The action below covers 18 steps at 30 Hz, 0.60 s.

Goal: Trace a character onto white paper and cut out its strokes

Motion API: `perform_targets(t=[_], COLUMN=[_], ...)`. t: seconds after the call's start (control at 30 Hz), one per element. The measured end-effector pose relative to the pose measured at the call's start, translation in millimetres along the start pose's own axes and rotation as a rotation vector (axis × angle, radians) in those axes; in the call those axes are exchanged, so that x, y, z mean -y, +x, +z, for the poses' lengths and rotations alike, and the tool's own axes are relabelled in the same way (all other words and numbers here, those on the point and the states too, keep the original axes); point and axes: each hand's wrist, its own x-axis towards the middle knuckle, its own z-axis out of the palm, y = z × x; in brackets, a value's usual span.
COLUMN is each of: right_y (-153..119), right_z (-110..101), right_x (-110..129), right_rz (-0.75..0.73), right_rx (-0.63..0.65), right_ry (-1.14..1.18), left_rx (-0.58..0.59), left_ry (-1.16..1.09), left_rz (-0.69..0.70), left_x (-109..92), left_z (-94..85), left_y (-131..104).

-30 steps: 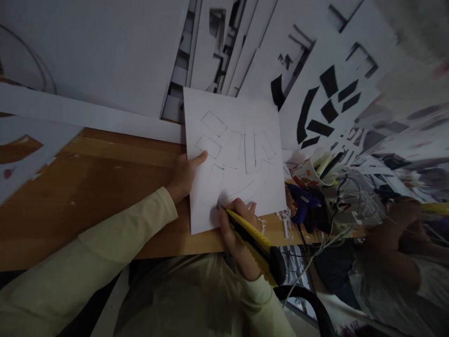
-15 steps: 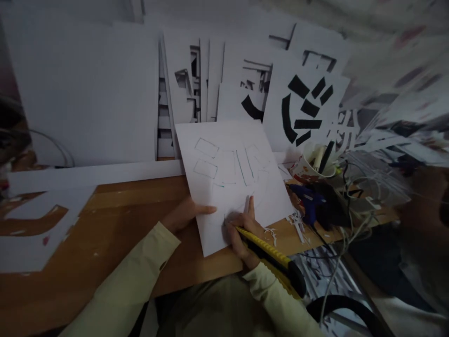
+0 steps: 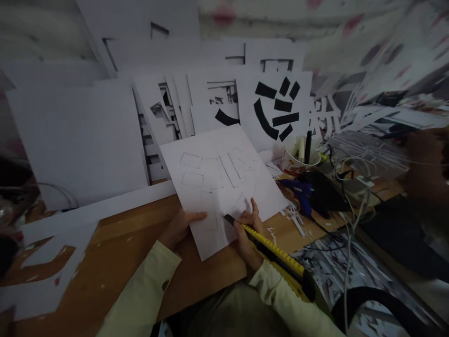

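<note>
A white sheet [image 3: 224,187] with several pencilled outlines lies tilted over the wooden table [image 3: 140,243]. My left hand [image 3: 180,227] grips its lower left edge, thumb on top and fingers beneath. In my right hand [image 3: 249,231] is a yellow and black utility knife [image 3: 277,255], its dark blade pointing up and left over the lower part of the sheet. One finger of that hand sticks up, away from the knife. Whether the blade tip touches the sheet is unclear.
Cut-out white boards [image 3: 280,107] lean against the wall behind. At right are a paper cup [image 3: 298,161] with tools, a blue glue gun [image 3: 301,192], cables and white scraps [image 3: 296,220]. A cut sheet [image 3: 21,290] lies at left. Another person's arm [image 3: 426,164] shows far right.
The camera view has shifted and turned. My right hand and the knife have moved back a little from the sheet's middle, so more of the blade shows. My left hand keeps its hold.
</note>
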Motion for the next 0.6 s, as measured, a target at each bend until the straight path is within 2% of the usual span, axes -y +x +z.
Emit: perform_targets(t=[0.13,0.23,0.37,0.6], right_y=[32.1,53.3,60.2,58.9], right_z=[20.8,35.0,39.2,35.6], right_x=[-8.0,-20.9,-31.1,-26.0], right_rz=[-0.212,-0.371,-0.38,-0.404], right_rx=[-0.142,-0.146,-0.168,-0.123], right_ry=[-0.093,-0.156,-0.163,-0.196], left_rx=[0.026,0.001,-0.01,-0.034], left_ry=[-0.005,-0.01,-0.022,-0.057], left_rz=[0.004,0.017,0.025,-0.053], left_x=[3.1,8.0,12.4,10.4], left_z=[-0.5,-2.1,-5.3,-5.9], left_y=[-1.6,-0.1,3.0,3.6])
